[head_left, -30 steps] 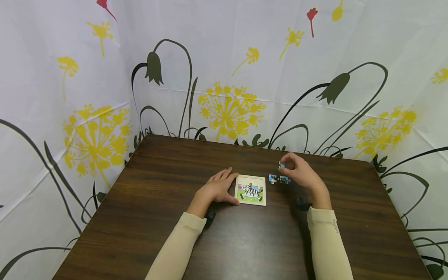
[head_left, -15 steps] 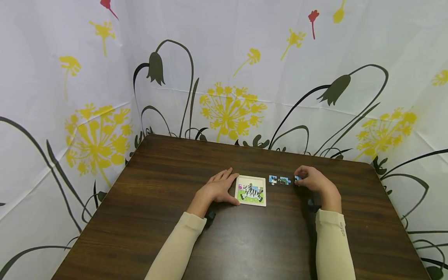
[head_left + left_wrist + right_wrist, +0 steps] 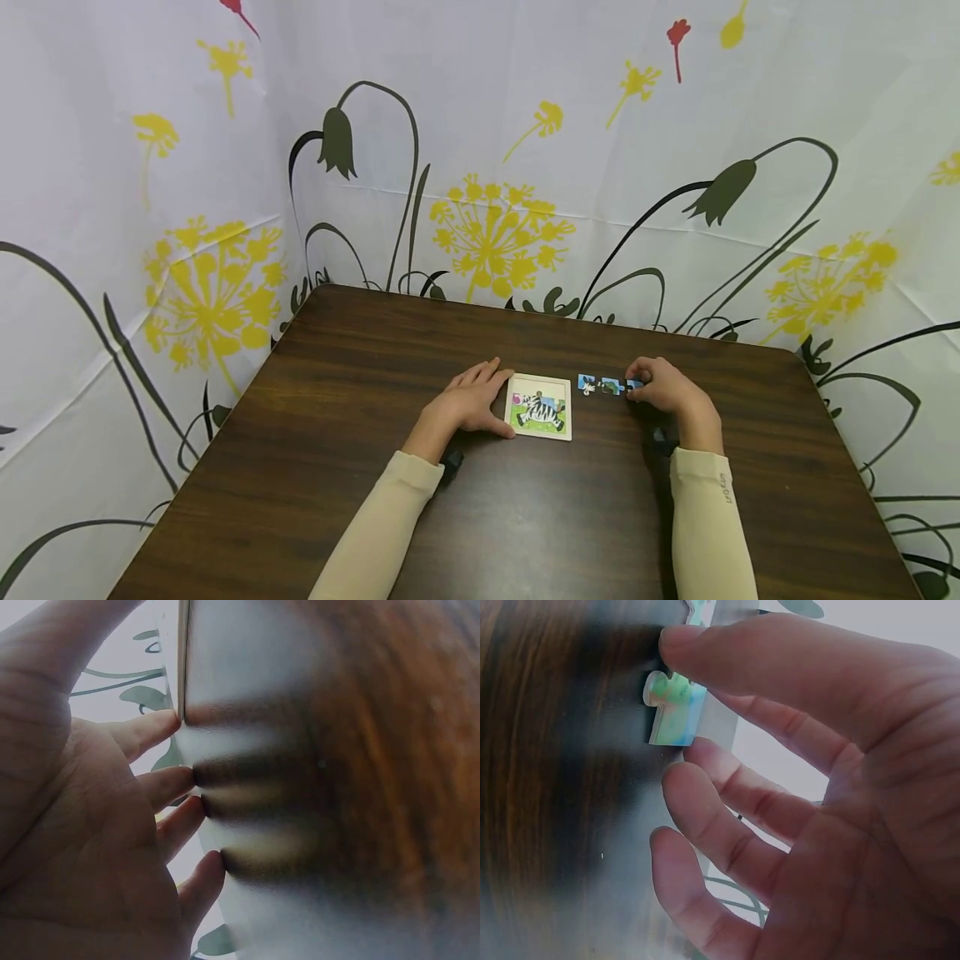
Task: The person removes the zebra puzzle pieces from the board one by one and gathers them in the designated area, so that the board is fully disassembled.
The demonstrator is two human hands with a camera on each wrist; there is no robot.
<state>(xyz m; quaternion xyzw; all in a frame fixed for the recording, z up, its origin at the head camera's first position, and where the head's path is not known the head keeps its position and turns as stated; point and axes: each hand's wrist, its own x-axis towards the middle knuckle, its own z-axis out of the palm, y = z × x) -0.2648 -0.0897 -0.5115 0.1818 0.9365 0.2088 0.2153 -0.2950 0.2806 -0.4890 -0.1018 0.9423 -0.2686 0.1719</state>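
A square zebra puzzle board (image 3: 542, 381) lies flat on the table, several picture parts showing inside its pale frame. My left hand (image 3: 465, 405) rests along the board's left side, fingers spread; in the left wrist view a fingertip meets the board's edge (image 3: 182, 664). To the board's right, two loose jigsaw pieces (image 3: 610, 387) lie in a row, blue and dark with zebra markings. At the row's right end my right hand (image 3: 670, 394) pinches a third jigsaw piece (image 3: 675, 712), green and blue, between thumb and finger at the tabletop. Its remaining fingers are loosely bent.
The dark wood table (image 3: 360, 417) extends around both hands. Behind it hangs a white curtain (image 3: 480, 100) printed with flowers, close to the table's back edge. Black wrist camera mounts (image 3: 451, 467) sit under the wrists.
My right hand has carried its jigsaw piece from behind the row, down to the right, then slightly left toward the other two. The left hand and the board have stayed in place.
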